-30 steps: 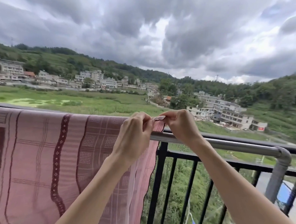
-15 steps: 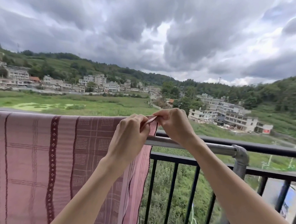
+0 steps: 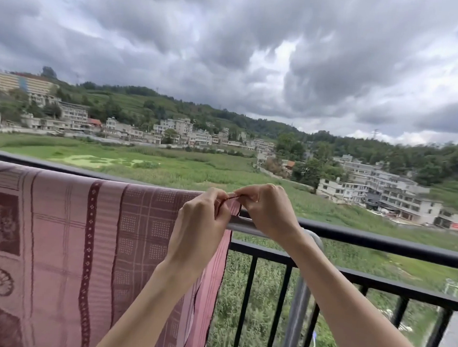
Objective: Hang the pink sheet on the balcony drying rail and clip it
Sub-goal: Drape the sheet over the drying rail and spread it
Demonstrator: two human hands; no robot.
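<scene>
The pink sheet (image 3: 70, 244), patterned with dark red bands and squares, hangs over the grey metal drying rail (image 3: 242, 225) and fills the lower left of the view. My left hand (image 3: 200, 225) and my right hand (image 3: 268, 213) meet at the sheet's top right edge, right above the rail. Both pinch the thin dark-trimmed hem of the sheet between their fingertips. My right hand rests over the rail just past the sheet's edge. No clip shows in either hand.
The drying rail bends down into a grey post (image 3: 297, 311) right of my hands. Behind it runs the black balcony railing (image 3: 379, 243) with vertical bars. Beyond lie green fields, buildings and a cloudy sky.
The view has swung right and slightly up, so sheet and hands sit further right in frame. My hands stay together at the sheet's corner; the pale strip between the fingers is now a thin dark edge.
</scene>
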